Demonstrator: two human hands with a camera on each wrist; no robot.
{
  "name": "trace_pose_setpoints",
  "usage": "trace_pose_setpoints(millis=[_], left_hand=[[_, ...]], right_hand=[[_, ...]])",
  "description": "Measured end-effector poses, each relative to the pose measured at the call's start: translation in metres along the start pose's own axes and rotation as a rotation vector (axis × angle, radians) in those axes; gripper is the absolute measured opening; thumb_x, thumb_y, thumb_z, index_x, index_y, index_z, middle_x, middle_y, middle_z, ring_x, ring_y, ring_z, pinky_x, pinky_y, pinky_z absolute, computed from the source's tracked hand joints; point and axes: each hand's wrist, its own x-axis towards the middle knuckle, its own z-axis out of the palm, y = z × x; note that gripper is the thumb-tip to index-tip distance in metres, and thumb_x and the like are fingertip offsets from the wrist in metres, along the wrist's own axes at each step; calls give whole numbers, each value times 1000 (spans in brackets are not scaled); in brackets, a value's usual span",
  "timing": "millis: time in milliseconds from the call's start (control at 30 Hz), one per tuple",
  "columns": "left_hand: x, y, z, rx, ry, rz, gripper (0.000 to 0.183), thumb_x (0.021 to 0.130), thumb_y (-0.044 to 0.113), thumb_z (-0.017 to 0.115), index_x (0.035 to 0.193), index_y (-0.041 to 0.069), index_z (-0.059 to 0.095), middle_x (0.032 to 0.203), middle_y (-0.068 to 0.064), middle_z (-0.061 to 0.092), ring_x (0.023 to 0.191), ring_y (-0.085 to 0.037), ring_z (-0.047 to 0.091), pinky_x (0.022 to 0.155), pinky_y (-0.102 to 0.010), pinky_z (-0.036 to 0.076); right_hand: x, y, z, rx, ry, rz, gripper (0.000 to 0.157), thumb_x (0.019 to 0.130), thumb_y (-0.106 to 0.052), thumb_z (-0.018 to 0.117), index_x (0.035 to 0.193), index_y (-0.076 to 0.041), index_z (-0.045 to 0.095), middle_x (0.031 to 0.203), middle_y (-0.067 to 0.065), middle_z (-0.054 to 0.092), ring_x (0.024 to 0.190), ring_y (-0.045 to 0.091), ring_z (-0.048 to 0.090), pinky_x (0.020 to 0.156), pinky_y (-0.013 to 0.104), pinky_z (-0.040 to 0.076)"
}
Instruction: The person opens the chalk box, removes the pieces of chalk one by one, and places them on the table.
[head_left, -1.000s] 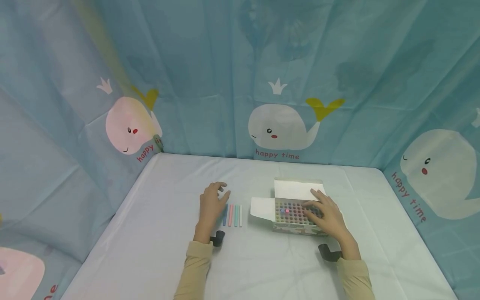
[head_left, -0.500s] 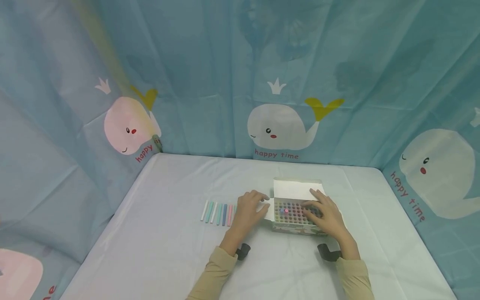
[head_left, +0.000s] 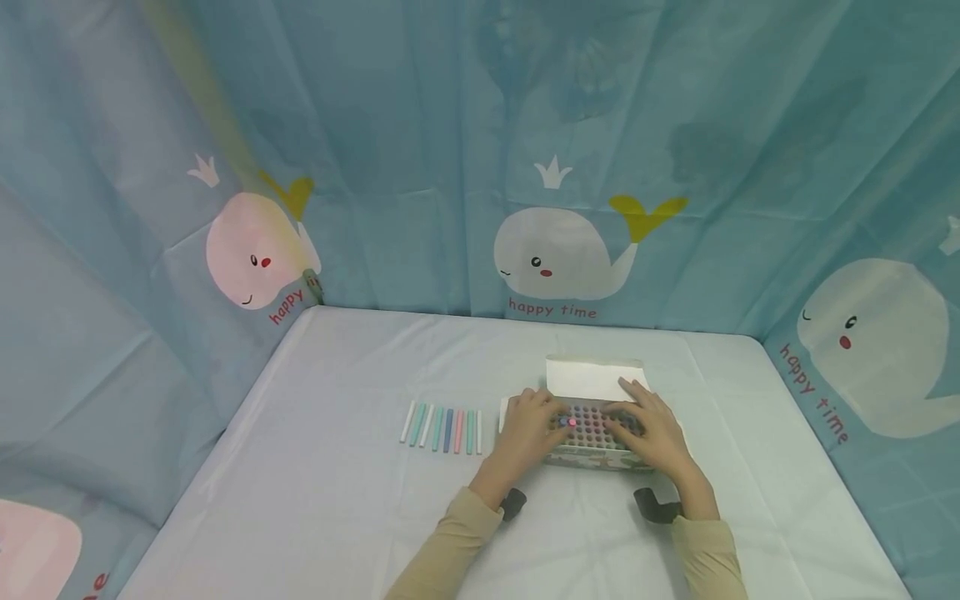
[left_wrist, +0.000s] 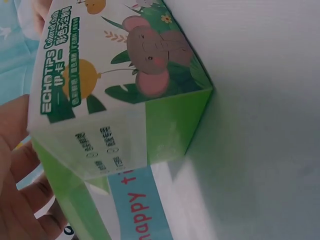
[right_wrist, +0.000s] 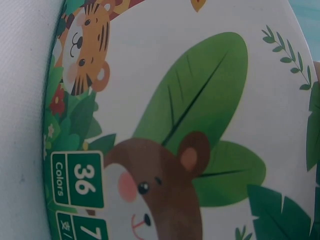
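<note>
My left hand (head_left: pixel 525 427) reaches over the left part of an open chalk box (head_left: pixel 600 458), thumb and fingers spread around a blue chalk stick (head_left: pixel 563 422). A pink chalk stick (head_left: pixel 572 422) stands beside it, raised above the holes. My right hand (head_left: pixel 651 429) rests on the right part of the box, fingers relaxed over the holes. In the left wrist view, the left hand's bent fingers (left_wrist: pixel 30 192) lie beyond the edge of the box (left_wrist: pixel 115 65) with the elephant print. The right wrist view is filled by the box's printed side (right_wrist: pixel 200 100); its fingers are mostly hidden there.
Left of the box, several chalk sticks (head_left: pixel 447 431) in white, teal, blue and pink lie in a row on the white table (head_left: pixel 315 483). The lid flap (head_left: pixel 595 379) stands up behind the box. A whale-print curtain (head_left: pixel 420 242) hangs around the table.
My left hand has moved right from the chalk row to over the box, uncovering the row's left sticks. The right hand has stayed in place on the box.
</note>
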Motion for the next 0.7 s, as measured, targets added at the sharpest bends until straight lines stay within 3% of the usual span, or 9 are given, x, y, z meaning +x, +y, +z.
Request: trace_pose_setpoints(millis=[167, 333, 500, 700], left_hand=[[2, 4, 2, 35, 22, -5, 24, 81, 38, 69, 99, 23, 68, 95, 8, 58, 80, -9, 41, 82, -30, 37], [3, 7, 1, -6, 49, -25, 20, 83, 37, 67, 97, 23, 68, 92, 9, 58, 77, -8, 41, 82, -30, 38], [4, 9, -1, -129, 85, -44, 17, 86, 34, 65, 97, 21, 68, 86, 9, 62, 73, -6, 42, 82, -32, 40], [3, 12, -8, -316, 105, -79, 16, 89, 28, 61, 99, 17, 65, 92, 8, 68, 80, -7, 54, 91, -38, 40]], right_hand=[[-1, 0, 0, 2, 3, -5, 22, 81, -33, 70, 100, -21, 68, 142, 15, 40, 133, 41, 28, 104, 62, 17], [-1, 0, 0, -2, 9, -12, 22, 81, -33, 70, 100, -22, 68, 142, 15, 41, 133, 41, 28, 105, 62, 18], [-1, 1, 0, -3, 10, -17, 22, 81, -33, 70, 99, -21, 68, 141, 16, 41, 133, 41, 28, 105, 62, 18], [0, 0, 0, 6, 5, -11, 22, 80, -32, 71, 99, -22, 68, 141, 15, 41, 133, 41, 28, 103, 63, 19]])
